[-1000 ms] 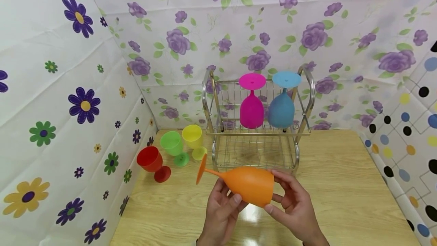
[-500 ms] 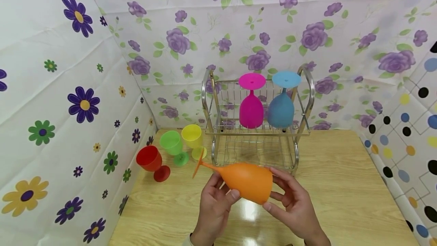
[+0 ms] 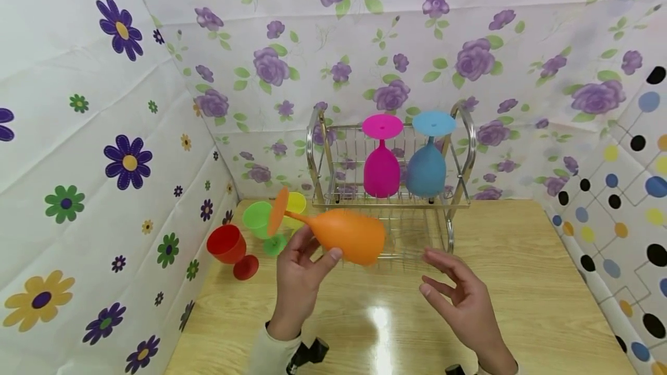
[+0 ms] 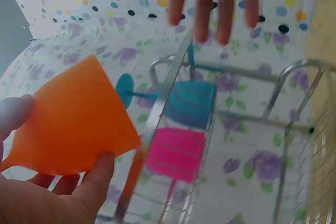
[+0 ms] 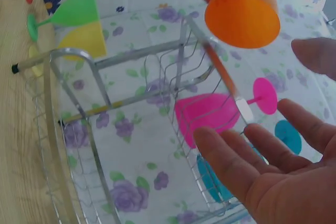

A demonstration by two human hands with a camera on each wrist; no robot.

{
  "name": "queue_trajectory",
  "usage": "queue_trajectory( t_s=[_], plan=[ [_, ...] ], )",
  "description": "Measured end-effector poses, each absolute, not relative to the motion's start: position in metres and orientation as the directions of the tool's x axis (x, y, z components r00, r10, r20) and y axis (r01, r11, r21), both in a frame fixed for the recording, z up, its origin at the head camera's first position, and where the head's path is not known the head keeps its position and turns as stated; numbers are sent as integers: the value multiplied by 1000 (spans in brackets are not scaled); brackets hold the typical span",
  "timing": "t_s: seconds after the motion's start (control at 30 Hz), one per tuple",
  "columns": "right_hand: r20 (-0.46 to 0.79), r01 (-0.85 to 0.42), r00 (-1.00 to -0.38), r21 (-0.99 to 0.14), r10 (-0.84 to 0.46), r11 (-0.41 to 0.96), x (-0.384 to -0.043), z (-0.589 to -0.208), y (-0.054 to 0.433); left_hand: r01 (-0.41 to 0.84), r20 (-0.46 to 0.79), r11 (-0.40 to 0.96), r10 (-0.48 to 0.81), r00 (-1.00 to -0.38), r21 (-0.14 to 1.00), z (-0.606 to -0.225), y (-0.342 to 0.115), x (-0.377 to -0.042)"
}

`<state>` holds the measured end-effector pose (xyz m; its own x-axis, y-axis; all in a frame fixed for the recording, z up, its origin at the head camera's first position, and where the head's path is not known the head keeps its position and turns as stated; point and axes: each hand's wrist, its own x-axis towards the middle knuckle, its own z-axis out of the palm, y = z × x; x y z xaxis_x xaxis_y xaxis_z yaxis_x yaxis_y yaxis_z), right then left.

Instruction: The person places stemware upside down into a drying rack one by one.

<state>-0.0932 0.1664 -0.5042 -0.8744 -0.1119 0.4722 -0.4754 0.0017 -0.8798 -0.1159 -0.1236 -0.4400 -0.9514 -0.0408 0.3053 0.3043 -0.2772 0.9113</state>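
An orange goblet (image 3: 350, 237) is tilted on its side in the air, its foot up to the left and its mouth to the right. My left hand (image 3: 302, 274) grips the bowl from below, near the stem. Off to the right, my right hand (image 3: 461, 300) is apart from the goblet with its fingers loosely spread. Ahead, a two-tier metal dish rack (image 3: 398, 205) bears a magenta goblet (image 3: 382, 173) and a blue goblet (image 3: 427, 172), both upside down on its upper tier. In the right wrist view the orange goblet's mouth (image 5: 242, 22) faces the camera.
Left of the rack, a red goblet (image 3: 227, 244), a green goblet (image 3: 257, 220) and a yellow goblet (image 3: 296, 203) stand upright on the wooden table (image 3: 510, 259). The orange goblet overlaps the yellow one in the head view. Patterned sheets surround the table.
My left hand has carried the orange goblet up, leftward and toward the rack. My right hand has let go of its rim and now stands apart to the right.
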Motion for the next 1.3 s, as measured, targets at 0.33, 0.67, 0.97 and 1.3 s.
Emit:
queue_trajectory(
  t_s=[0.33,0.67,0.97,1.3],
  plan=[
    [379,-318,-921,-863,88,393,-112,-525,173,388,379,-101,-93,-921,916,-409,-130,-147],
    [362,-241,-915,-845,178,478,-135,-550,183,433,427,-51,-104,-898,900,-397,-129,-175],
    [362,-194,-893,-847,269,495,-156,-571,188,426,423,-1,-127,-897,905,-389,-122,-194],
    [426,-182,-842,-802,332,569,-171,-588,195,402,413,101,-151,-898,910,-388,-117,-214]
  ],
)
